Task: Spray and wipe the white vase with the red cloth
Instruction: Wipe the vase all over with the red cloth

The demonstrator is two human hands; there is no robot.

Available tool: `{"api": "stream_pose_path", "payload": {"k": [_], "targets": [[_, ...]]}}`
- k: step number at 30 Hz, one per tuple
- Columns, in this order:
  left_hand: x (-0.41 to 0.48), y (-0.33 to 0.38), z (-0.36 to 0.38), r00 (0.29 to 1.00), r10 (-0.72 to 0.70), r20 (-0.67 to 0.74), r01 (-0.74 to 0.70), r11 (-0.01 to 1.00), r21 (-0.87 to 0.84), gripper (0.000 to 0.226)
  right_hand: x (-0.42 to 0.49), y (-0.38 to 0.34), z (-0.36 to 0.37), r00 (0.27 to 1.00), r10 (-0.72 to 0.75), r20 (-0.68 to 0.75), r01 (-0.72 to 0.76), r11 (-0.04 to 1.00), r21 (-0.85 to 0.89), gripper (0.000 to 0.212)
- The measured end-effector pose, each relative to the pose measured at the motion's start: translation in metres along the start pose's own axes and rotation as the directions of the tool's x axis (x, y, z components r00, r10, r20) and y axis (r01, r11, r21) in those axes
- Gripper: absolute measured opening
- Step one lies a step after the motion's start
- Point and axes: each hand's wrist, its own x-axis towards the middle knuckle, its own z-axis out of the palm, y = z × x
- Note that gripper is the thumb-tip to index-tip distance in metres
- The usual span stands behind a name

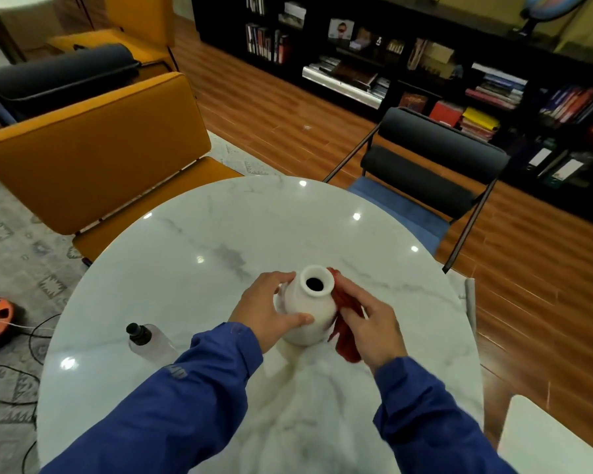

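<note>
Near the middle of the marble table (pixel 220 234), the white vase (pixel 305 309) stands upright, mouth up, gripped on its left flank by the left hand (pixel 267 309), while the right hand (pixel 370 323) presses the red cloth (pixel 346 309) against its right flank, spray bottle (pixel 151 340) set aside left

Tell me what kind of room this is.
Likely a home living or study room: a round marble table, yellow chair and black chair around it, and a dark bookshelf packed with books on wood flooring.
</note>
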Motion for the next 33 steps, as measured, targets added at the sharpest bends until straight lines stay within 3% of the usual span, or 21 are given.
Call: {"api": "stream_pose_path", "payload": {"k": [8, 11, 13, 17, 19, 21, 24, 29, 31, 33], "targets": [[-0.004, 0.006, -0.002, 1.000, 0.000, 0.014, 0.000, 1.000, 0.009, 0.075, -0.036, 0.007, -0.020, 0.993, 0.077, -0.094, -0.070, 0.995, 0.075, 0.051], [-0.008, 0.009, -0.002, 1.000, -0.014, 0.027, 0.013, 0.999, 0.034, 0.075, -0.033, -0.005, -0.026, 0.980, 0.059, -0.192, -0.016, 0.976, 0.218, 0.052], [-0.010, 0.015, -0.003, 1.000, -0.006, 0.026, 0.004, 0.999, 0.041, 0.077, -0.029, -0.018, -0.027, 0.975, -0.011, -0.220, 0.055, 0.979, 0.195, 0.054], [-0.007, 0.034, 0.000, 0.997, 0.062, 0.038, -0.065, 0.995, 0.080, 0.052, -0.020, -0.052, -0.017, 0.944, -0.326, -0.050, 0.318, 0.939, -0.129, 0.062], [-0.010, 0.041, 0.000, 0.998, 0.057, 0.019, -0.058, 0.995, 0.080, 0.047, -0.013, -0.059, -0.003, 0.914, -0.364, 0.178, 0.402, 0.760, -0.511, 0.062], [-0.013, 0.042, -0.001, 0.999, 0.039, 0.001, -0.039, 0.998, 0.053, 0.047, -0.007, -0.052, 0.011, 0.920, -0.283, 0.273, 0.388, 0.543, -0.745, 0.060], [-0.014, 0.045, -0.004, 0.999, 0.046, 0.025, -0.047, 0.998, 0.044, 0.036, -0.007, -0.046, 0.018, 0.910, -0.314, 0.271, 0.397, 0.474, -0.785, 0.054], [-0.010, 0.044, -0.003, 0.998, 0.055, 0.038, -0.057, 0.995, 0.081, 0.040, -0.003, -0.066, 0.001, 0.895, -0.278, 0.350, 0.396, 0.130, -0.909, 0.045], [-0.010, 0.045, -0.003, 0.996, 0.070, 0.046, -0.073, 0.994, 0.082, 0.037, -0.006, -0.071, 0.010, 0.925, -0.218, 0.311, 0.346, 0.146, -0.927, 0.044], [-0.009, 0.045, -0.003, 0.994, 0.095, 0.052, -0.099, 0.992, 0.083, 0.034, -0.007, -0.068, 0.022, 0.960, -0.174, 0.220, 0.265, 0.300, -0.916, 0.041]]}}
